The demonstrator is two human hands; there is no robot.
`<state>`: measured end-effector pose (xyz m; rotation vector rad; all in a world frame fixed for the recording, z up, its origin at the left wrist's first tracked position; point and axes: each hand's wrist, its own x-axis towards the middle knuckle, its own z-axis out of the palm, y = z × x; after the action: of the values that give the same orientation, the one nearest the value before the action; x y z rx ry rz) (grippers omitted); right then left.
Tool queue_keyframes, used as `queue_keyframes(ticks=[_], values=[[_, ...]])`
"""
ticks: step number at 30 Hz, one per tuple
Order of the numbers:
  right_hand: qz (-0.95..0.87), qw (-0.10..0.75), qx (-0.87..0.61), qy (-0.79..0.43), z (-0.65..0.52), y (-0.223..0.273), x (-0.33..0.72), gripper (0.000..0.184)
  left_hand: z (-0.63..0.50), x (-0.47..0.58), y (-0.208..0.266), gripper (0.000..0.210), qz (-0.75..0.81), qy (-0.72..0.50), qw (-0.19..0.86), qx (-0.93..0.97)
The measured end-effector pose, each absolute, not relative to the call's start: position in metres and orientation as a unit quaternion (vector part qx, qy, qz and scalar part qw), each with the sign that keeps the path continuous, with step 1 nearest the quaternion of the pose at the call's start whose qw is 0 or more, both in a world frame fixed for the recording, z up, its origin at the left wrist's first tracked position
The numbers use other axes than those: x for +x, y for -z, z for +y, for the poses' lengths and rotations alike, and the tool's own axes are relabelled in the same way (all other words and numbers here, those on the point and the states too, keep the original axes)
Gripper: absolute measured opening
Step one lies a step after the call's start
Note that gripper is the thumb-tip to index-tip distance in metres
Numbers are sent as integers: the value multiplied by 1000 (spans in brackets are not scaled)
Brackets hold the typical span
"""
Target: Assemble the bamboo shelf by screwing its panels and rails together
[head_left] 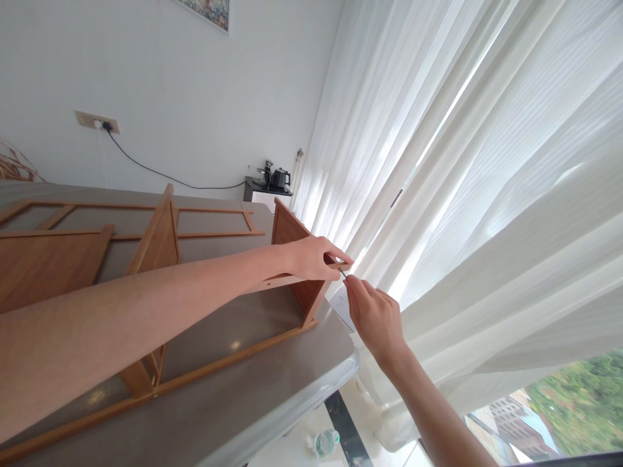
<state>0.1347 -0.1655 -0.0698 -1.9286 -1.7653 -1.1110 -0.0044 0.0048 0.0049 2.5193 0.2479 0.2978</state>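
My left hand (pixel 314 256) is closed around the end of a wooden rail (pixel 277 281), beside an upright wooden panel (pixel 311 295). My right hand (pixel 374 318) pinches a hex key (pixel 343 275), a thin metal shaft mostly hidden by the fingers. Its tip meets the rail's end, right by my left fingertips. These parts belong to a partly joined wooden shelf frame, with a long lower rail (pixel 228 360) and a second upright panel (pixel 158 237) further left, partly behind my left forearm.
The frame rests on a grey table (pixel 272 389) with a rounded corner. White curtains (pixel 438 162) hang close on the right. Behind stand a black kettle (pixel 280 178) on a small stand and a wall socket (pixel 97 122) with a cord. A plastic bottle (pixel 325 442) is on the floor.
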Motion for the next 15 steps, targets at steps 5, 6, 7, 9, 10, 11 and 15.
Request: queue_keyframes(ticks=[5,6,7,9,10,11,15], values=[[-614,84,-655,432,-171,64,140,28,2,-5,-7,53,98,-116,299,942],[-615,81,-656,430,-171,63,140,29,2,-5,-7,52,99,-116,298,942],[-615,84,-660,423,-171,62,140,28,2,-6,-7,52,101,-116,298,942],[-614,116,-685,376,-169,60,137,23,2,-6,-7,52,104,-116,294,943],[-612,149,-704,329,-168,59,134,21,2,-6,-7,52,104,-116,292,944],[-608,191,-721,270,-167,59,131,20,3,-6,-6,51,104,-116,290,944],[-571,352,-741,41,-164,60,118,23,4,-5,-6,51,100,-115,292,944]])
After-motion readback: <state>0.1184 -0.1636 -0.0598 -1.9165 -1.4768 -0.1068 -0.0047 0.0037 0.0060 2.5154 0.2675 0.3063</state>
